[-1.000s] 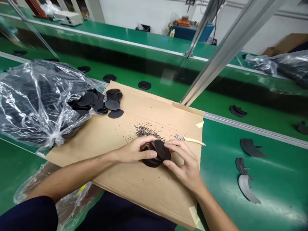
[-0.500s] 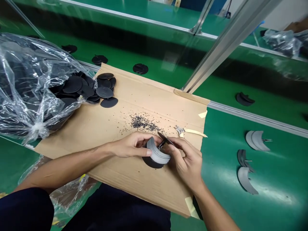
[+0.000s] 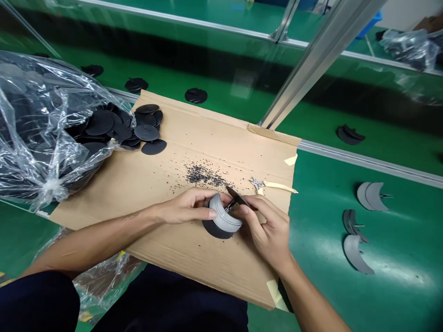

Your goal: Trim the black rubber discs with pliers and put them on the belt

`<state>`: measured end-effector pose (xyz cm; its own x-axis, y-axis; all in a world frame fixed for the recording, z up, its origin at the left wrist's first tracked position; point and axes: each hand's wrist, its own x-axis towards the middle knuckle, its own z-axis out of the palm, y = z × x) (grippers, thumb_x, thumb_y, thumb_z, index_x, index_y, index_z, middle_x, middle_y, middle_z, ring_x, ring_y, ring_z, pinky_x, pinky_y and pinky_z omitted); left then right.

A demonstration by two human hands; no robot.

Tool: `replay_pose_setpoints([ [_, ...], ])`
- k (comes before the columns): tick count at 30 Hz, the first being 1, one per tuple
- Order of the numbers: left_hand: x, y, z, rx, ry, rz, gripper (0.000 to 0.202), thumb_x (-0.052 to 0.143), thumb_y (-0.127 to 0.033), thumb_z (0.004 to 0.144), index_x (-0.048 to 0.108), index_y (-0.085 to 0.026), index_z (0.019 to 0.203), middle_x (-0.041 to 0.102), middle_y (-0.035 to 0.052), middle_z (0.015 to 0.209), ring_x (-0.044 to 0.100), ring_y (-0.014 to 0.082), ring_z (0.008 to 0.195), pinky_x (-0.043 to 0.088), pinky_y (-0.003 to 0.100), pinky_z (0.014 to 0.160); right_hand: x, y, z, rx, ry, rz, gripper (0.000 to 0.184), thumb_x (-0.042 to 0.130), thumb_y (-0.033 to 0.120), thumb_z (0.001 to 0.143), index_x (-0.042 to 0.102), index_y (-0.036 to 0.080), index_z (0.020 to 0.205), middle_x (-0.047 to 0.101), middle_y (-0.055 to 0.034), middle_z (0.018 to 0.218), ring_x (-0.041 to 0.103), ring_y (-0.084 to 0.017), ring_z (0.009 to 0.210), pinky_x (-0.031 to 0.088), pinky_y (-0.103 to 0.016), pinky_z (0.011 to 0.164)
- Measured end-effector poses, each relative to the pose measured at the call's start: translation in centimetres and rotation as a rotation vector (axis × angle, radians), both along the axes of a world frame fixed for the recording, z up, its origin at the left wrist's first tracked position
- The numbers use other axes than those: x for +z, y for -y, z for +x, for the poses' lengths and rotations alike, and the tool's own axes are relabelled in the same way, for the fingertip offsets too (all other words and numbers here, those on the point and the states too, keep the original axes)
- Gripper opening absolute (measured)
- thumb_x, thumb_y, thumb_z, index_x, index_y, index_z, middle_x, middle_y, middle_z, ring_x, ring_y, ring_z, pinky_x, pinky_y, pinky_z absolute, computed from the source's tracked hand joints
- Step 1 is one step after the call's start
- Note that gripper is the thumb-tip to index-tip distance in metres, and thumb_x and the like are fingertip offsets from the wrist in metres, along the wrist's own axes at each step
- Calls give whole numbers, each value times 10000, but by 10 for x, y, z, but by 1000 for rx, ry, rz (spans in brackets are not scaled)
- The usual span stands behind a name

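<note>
- Two green conveyor belts [image 3: 391, 299] run side by side, divided by a long aluminium rail [image 3: 367, 161].
- One flat tan corrugated cardboard sheet [image 3: 221, 138] lies over the nearer belt, fixed with pale masking tape [image 3: 290, 160], apparently to provide a stable work surface.
- One clear polythene bag [image 3: 38, 138] lies against the sheet's left edge, its opening spilling flat round black discs [image 3: 147, 133] onto the cardboard, placed within easy reach of the left hand.
- Several grey crescent-shaped pieces [image 3: 353, 253] lie on the belt right of the sheet, set apart from the discs.
- Left hand [image 3: 187, 206] is firmly clasped around one black disc [image 3: 214, 229] above the sheet's near half, steadying it. A curved grey layer [image 3: 223, 216] stands up from the disc, separated from it along one side.
- Right hand [image 3: 270, 233] pinches a narrow dark blade-like sliver [image 3: 238, 197], its tip at the grey layer's edge; its exact type cannot be determined.
- One pair of small metal snips with pale yellow handles [image 3: 273, 186] rests untouched just beyond the right hand.
- Fine black granules [image 3: 202, 175] lie scattered on the cardboard ahead of the hands.
</note>
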<state>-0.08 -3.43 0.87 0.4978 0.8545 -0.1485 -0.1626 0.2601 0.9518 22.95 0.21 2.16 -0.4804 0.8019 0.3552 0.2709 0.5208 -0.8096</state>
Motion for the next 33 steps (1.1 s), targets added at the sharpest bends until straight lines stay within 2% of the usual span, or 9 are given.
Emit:
replay_pose_setpoints([
  [8,-3,-1,-1,101,-7,15,475,679,-454,890,682,-143,1250,725,129,1171,669,252,1105,518,374,987,0,0,-1,27,25,18,188,590,182,982,683,220,1140,728,-50,991,695,-191,856,577,-328,753],
  [12,-4,-1,-1,105,20,-22,511,681,-503,881,691,-134,1235,731,132,1164,674,257,1103,495,394,1024,-1,-1,-1,46,17,15,184,592,167,978,675,222,1133,723,-49,1035,690,-192,894,575,-332,781],
  [18,-6,0,2,153,78,-122,516,693,-536,864,719,-136,1190,724,151,1207,661,283,1169,430,454,1110,-2,-1,0,37,46,45,210,616,208,970,657,235,1174,696,-72,1053,660,-205,855,570,-364,738],
  [24,-4,-2,3,169,179,-141,445,693,-487,881,736,-133,1147,735,154,1174,681,271,1130,437,454,1106,-1,-1,-1,32,36,22,224,623,206,959,659,243,1176,687,-66,1046,650,-207,865,559,-354,722],
  [29,-7,-2,-1,122,158,-129,500,725,-395,863,655,-136,1285,738,155,1151,693,271,1100,475,456,1061,0,-2,-2,22,22,11,201,591,188,975,673,238,1151,695,-61,1011,656,-203,866,556,-358,743],
  [33,-6,0,-2,67,160,-75,589,769,-311,822,592,-151,1360,687,161,1281,656,281,1197,468,435,1083,0,-1,-3,8,23,5,167,580,172,985,681,225,1107,706,-58,977,666,-199,875,553,-358,772],
])
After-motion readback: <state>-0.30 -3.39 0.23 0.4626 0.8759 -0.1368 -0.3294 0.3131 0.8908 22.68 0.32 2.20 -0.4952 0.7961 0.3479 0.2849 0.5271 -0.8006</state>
